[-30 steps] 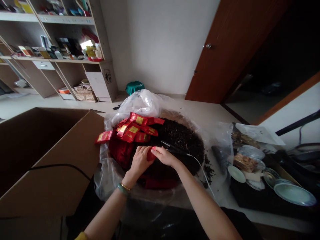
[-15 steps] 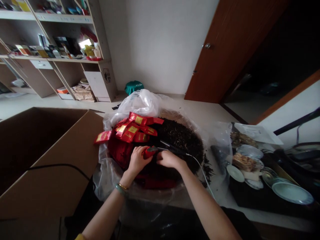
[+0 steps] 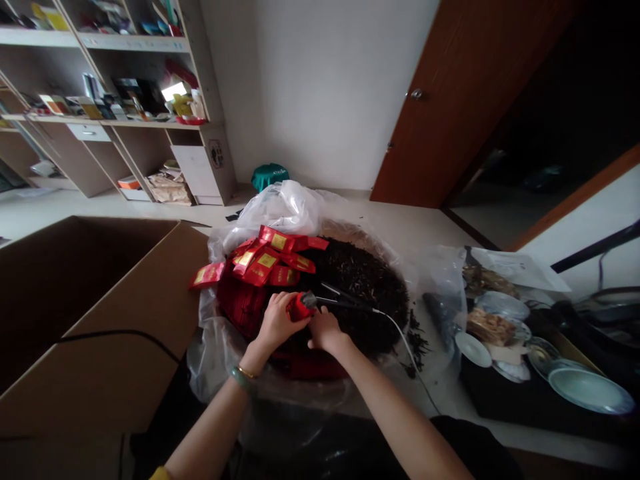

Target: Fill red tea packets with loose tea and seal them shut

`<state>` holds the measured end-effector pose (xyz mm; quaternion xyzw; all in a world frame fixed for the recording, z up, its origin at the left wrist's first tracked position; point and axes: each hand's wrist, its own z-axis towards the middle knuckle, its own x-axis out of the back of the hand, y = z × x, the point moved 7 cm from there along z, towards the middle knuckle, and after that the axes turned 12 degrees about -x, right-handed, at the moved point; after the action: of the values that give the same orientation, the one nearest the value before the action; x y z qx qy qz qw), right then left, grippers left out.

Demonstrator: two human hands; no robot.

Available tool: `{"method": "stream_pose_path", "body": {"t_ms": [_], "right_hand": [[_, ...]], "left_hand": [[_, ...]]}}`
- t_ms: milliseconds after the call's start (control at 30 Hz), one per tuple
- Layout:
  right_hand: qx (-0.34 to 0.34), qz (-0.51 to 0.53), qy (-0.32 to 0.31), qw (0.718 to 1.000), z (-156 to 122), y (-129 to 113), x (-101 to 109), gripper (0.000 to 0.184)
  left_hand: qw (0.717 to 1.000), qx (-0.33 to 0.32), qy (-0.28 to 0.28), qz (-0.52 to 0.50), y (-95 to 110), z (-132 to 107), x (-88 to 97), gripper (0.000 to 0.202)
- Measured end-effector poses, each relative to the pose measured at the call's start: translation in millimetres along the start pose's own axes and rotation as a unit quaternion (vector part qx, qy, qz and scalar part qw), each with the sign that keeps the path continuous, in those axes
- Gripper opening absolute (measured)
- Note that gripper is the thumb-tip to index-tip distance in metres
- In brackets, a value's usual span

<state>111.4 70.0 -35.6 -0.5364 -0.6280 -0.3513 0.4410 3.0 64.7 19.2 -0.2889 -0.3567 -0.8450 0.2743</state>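
My left hand (image 3: 279, 321) is closed around a small red packet (image 3: 299, 307) with a greyish mouth, held upright over a heap of dark dried leaves (image 3: 363, 270) that look like tea. Close against the packet's right side is my right hand (image 3: 326, 329), its fingers curled in; whatever they pinch is hidden. A black two-armed tool like a hair straightener (image 3: 345, 297), with a white cord, lies on the leaves just beyond. Filled-looking red packets (image 3: 264, 261) with gold labels are piled behind my left hand, and flat red packets (image 3: 240, 303) are stacked below them.
Clear plastic sheeting (image 3: 215, 353) lines the round container. An open cardboard box (image 3: 135, 313) stands at the left. Lidded dishes and bowls (image 3: 590, 387) sit on a dark surface at the right. Shelves (image 3: 135, 120), a green bag (image 3: 269, 176) and a brown door (image 3: 460, 100) are behind.
My right hand has moved left and up against the packet, from over the leaves. The packet has tipped more upright, and its greyish mouth shows more plainly. My left hand keeps its hold.
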Motion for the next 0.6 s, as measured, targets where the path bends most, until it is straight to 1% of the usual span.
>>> {"method": "stream_pose_path", "body": {"t_ms": [167,267,367,500,567,600], "right_hand": [[0.001,0.026,-0.006,1.000,2.3,-0.8,-3.3,0.070],[0.002,0.040,-0.006,0.999,4.7,-1.1,-7.9,0.071],[0.010,0.062,0.002,0.998,6.7,-0.1,-8.5,0.065],[0.023,0.101,0.022,0.994,7.8,7.1,3.2,0.054],[0.041,0.165,0.052,0.984,7.3,13.7,18.0,0.045],[0.052,0.219,0.075,0.971,6.6,18.3,27.9,0.039]], "left_hand": [[1.000,0.000,-0.010,-0.007,-0.7,1.2,-0.5,0.048],[1.000,0.004,0.000,-0.008,-2.0,1.9,1.6,0.046],[1.000,0.007,0.011,-0.011,-3.1,2.5,3.5,0.045],[1.000,0.011,0.015,-0.006,-5.7,2.4,5.3,0.044],[1.000,0.016,0.023,-0.004,-8.3,1.6,7.0,0.046],[0.999,0.020,0.027,-0.002,-9.7,1.0,7.8,0.048]]}}
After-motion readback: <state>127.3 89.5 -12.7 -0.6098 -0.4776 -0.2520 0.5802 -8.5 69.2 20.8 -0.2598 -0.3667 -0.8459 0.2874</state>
